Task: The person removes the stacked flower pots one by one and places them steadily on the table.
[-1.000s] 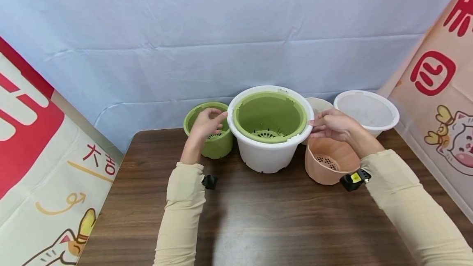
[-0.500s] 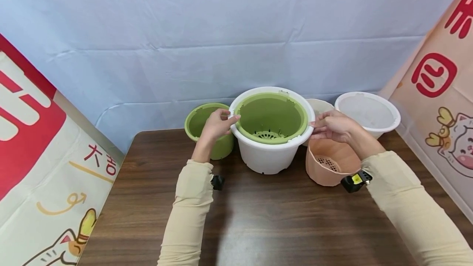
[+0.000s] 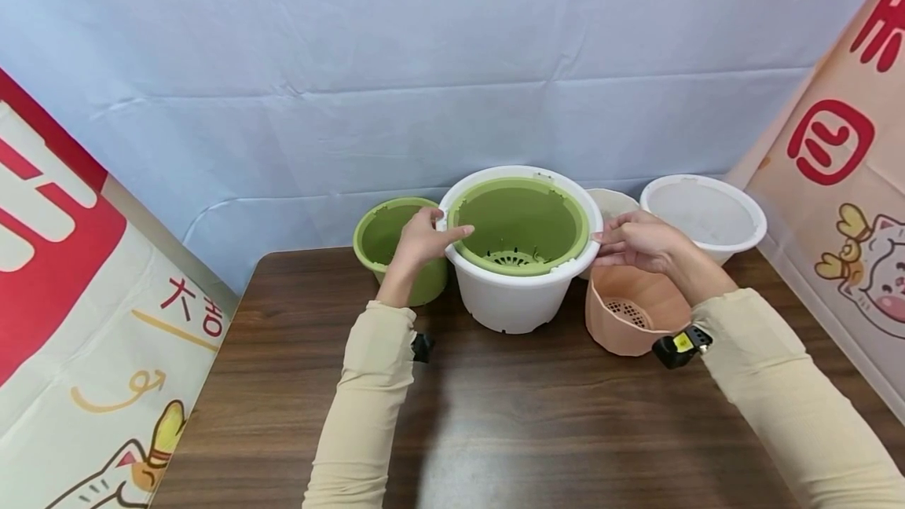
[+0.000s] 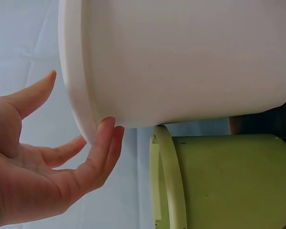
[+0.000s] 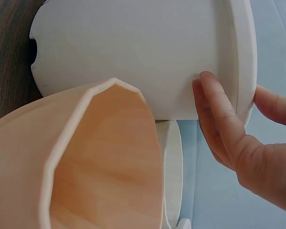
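A large white flowerpot (image 3: 503,306) stands upright at the back middle of the table, with a green flowerpot (image 3: 522,214) nested inside it. My left hand (image 3: 422,239) is at the white pot's left rim. In the left wrist view its fingers (image 4: 101,145) touch under the rim, while the thumb (image 4: 37,97) is raised apart from it. On the other side my right hand (image 3: 639,240) pinches the right rim, thumb (image 5: 271,104) on the edge and fingers (image 5: 222,112) beneath.
Left of the white pot is a smaller green pot (image 3: 427,283). To the right stand a peach fluted pot (image 3: 615,332), a cream pot (image 3: 606,201) partly hidden behind it, and another white pot (image 3: 752,228). A blue-white cloth (image 3: 424,61) hangs behind the wooden table (image 3: 537,415).
My left hand has moved right, from over the small green pot to the white pot's left rim, and its thumb has lifted off the rim. The right hand keeps its place.
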Tool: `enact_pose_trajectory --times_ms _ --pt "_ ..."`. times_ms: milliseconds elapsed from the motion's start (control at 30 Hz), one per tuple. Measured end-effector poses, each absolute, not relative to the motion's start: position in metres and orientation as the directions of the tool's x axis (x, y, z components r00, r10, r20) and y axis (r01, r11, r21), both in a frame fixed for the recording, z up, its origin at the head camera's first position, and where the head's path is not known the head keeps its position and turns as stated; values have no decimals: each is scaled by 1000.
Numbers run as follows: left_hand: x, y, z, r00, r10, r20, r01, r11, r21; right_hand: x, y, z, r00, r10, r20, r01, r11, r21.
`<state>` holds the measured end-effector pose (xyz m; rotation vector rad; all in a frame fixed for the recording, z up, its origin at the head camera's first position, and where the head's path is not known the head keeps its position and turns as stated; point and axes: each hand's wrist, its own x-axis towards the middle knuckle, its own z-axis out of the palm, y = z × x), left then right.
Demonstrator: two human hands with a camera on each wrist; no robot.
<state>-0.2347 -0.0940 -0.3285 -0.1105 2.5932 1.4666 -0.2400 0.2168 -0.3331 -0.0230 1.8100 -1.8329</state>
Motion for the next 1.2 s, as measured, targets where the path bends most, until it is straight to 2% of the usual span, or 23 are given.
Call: enact_pose_trajectory --times_ms 167,1200 --pt "-237 -89 -329 -987 2 -161 -128 596 793 -240 216 -333 -843 -393 -367 369 74 -927" --pt "-244 -74 -333 -988 -94 -119 -151 698 700 -240 217 -333 -843 -387 -373 374 74 -924"
